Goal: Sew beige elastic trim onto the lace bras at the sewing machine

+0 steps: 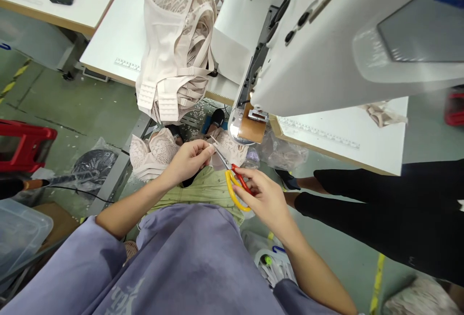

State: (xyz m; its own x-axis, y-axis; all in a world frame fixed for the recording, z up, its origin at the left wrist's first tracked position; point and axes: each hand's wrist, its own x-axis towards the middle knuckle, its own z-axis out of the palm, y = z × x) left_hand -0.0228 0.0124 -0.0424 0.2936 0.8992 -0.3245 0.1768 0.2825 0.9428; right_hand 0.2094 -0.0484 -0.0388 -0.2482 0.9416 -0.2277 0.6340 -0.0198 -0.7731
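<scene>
In my right hand (263, 196) is a pair of scissors (237, 187) with red and yellow handles, its blades slightly parted and pointing up and left. My left hand (192, 158) is closed in a pinch beside the blade tips; a tiny pale bit shows at its fingertips, too small to name. Just beyond the hands, over my lap, lies a beige lace bra (163, 147). Part of it is hidden behind my left hand, and more pale lace fabric (230, 148) shows behind the blades.
A white sewing machine (319, 64) juts in from the upper right above my hands. Stacked beige bras (174, 49) hang over the edge of the white table (112, 35). A person in black trousers (362, 199) stands at right. A red stool (25, 145) and plastic bin (21, 233) are at left.
</scene>
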